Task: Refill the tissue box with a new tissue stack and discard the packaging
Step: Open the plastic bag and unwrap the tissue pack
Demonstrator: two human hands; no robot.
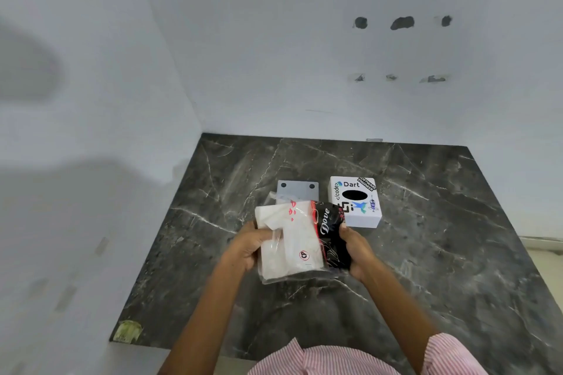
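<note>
Gripping the tissue pack (300,242) at both ends: left hand (248,248), right hand (356,250), closed. Tissue box (355,201) sits just beyond toward the bench's far edge, nearer the right hand; pack's long axis runs hand to hand.

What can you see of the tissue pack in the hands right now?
The tissue pack is a clear plastic wrapper around a white stack of tissues, with red marks, a small round red logo and a black end printed "Dove". The wrapper looks crinkled and loose at its far left end, where the white tissues show. It is held above the dark marble counter, tilted, with the left hand gripping its left side and the right hand its black end. It hides part of a grey plate, near the white tissue box.
</note>
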